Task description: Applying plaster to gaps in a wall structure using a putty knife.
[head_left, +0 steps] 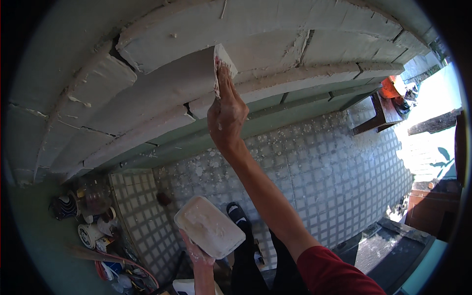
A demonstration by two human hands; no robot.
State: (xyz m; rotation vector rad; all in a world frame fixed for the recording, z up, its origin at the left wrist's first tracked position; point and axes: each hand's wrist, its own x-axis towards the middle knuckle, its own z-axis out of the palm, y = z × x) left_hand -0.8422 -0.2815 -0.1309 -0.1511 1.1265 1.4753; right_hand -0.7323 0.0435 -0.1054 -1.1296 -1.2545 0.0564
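Observation:
My right hand [228, 115] stretches up to the pale panelled wall [162, 81], its fingers closed around a putty knife [227, 55]. The knife's wide blade, smeared with off-white filler, is at the wall beside a smooth coated patch. Lower down, my left hand [196, 253] grips a white rectangular tub [235, 245] from beneath and along its near left side. Whitish filler [204, 222] lies inside the tub, and some is smeared on my left fingers. The right hand hides the knife's handle.
Dark gaps split the wall's panels, and a ledge [295, 83] runs below. Splashes dot the tiled floor [305, 157]. Bottles and containers [91, 236] crowd the lower left. A small wooden bench [376, 115] with an orange container [392, 87] stands at the right. My sandalled foot [237, 212] is below.

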